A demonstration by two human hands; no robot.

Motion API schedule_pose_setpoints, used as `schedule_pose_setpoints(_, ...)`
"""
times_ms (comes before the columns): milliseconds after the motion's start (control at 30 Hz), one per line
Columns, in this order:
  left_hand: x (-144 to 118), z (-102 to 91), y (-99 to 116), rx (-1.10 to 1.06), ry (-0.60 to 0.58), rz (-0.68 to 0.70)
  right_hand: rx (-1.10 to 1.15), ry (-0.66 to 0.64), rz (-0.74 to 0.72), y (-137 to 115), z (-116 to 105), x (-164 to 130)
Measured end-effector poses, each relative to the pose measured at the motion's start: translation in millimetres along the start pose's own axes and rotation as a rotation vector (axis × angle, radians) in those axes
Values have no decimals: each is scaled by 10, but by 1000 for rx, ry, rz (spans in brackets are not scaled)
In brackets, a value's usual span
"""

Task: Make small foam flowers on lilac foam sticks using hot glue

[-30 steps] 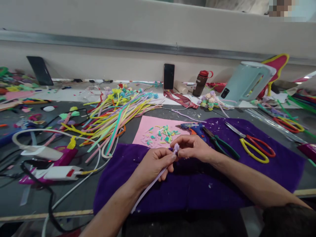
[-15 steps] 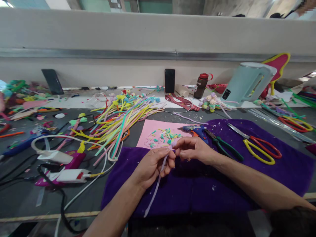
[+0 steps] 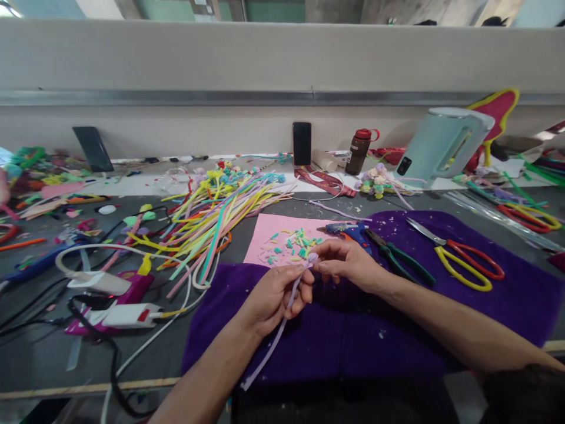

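The grip of the left hand [image 3: 271, 294] is closed around a lilac pipe cleaner [image 3: 276, 335], fingers curled about its upper stretch while the loose tail slants down toward the near edge of the purple cloth [image 3: 353, 347]; the grip of the right hand [image 3: 346, 265] pinches the same pipe cleaner at its coiled tip, thumb and forefinger pressed together just beside the left thumb; both hands hover above the cloth, which covers the near part of the table [image 3: 53, 353]; just beyond the hands lies a pink sheet [image 3: 265, 241] strewn with small green and yellow cuttings; touching its right side is a blue glue gun [image 3: 348, 231], then green-handled pliers [image 3: 399, 259], then scissors [image 3: 463, 265] with yellow and red handles, both on the cloth; to the left a heap of coloured pipe cleaners [image 3: 212, 212] spreads across the table, with white cables and a pink glue gun [image 3: 128, 291] nearer; at the back stand a phone [image 3: 302, 143], a brown bottle [image 3: 356, 152] with a red cap and a pale green kettle [image 3: 445, 144]
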State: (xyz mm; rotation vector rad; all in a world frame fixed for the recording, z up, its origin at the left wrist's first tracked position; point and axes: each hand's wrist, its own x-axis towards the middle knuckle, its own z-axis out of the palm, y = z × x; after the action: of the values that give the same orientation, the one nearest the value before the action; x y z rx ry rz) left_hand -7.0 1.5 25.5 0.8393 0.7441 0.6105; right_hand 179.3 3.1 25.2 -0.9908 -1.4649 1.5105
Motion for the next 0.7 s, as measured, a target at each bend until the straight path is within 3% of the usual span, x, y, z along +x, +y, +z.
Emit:
schedule_pose_setpoints(500, -4, 45, 8, 118, -5, -50, -71, 40, -72, 36, -9, 2)
schedule_pose_setpoints(700, 7, 40, -27, 102, 9, 3, -56, 28, -80, 36, -13, 0)
